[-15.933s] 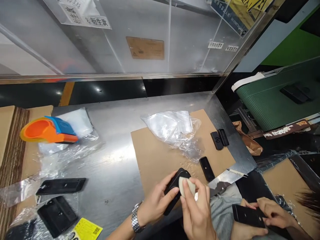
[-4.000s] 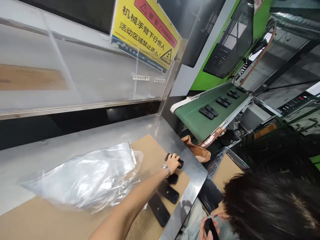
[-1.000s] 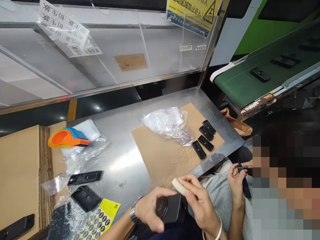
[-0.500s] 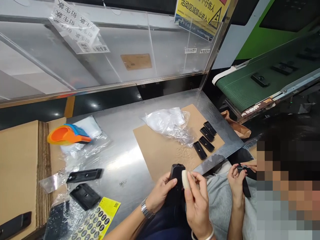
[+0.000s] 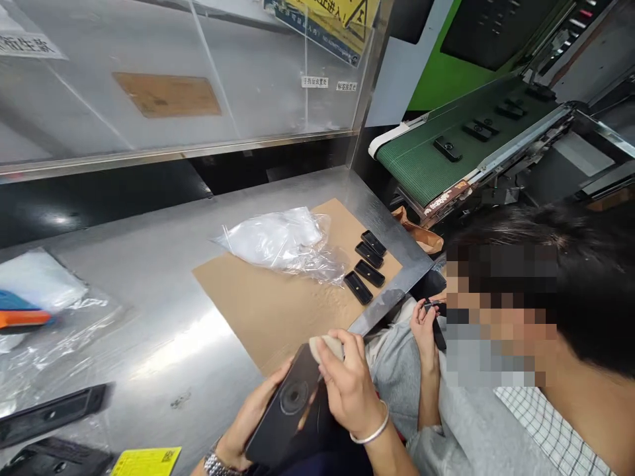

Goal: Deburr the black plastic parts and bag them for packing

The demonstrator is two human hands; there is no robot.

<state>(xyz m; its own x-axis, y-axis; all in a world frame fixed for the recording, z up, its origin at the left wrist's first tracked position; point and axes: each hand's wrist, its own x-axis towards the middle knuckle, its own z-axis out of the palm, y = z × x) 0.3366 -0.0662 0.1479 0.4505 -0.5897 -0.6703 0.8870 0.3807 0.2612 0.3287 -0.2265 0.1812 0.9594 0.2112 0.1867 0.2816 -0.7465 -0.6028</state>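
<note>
My left hand point(image 5: 258, 413), with a metal watch at the wrist, grips a flat black part point(image 5: 285, 410) along its left side. The part's face, with a round ring-shaped feature, is turned up. In my right hand point(image 5: 347, 380), which wears a pale bangle, a cream-coloured pad point(image 5: 326, 347) is pinched against the part's upper right corner. Both hands are low in the middle of the view, in front of the metal table point(image 5: 183, 357).
Brown cardboard point(image 5: 238, 291) carries a clear plastic bag point(image 5: 278, 241) and several small black trays point(image 5: 358, 287). Black parts and a yellow sheet point(image 5: 146, 463) lie at lower left. A green conveyor point(image 5: 417, 162) stands upper right. A co-worker point(image 5: 466, 403) sits close on the right.
The view has swung right, showing more of the co-worker and conveyor. The black part has been raised and turned face up, and the pad has moved onto its upper corner.
</note>
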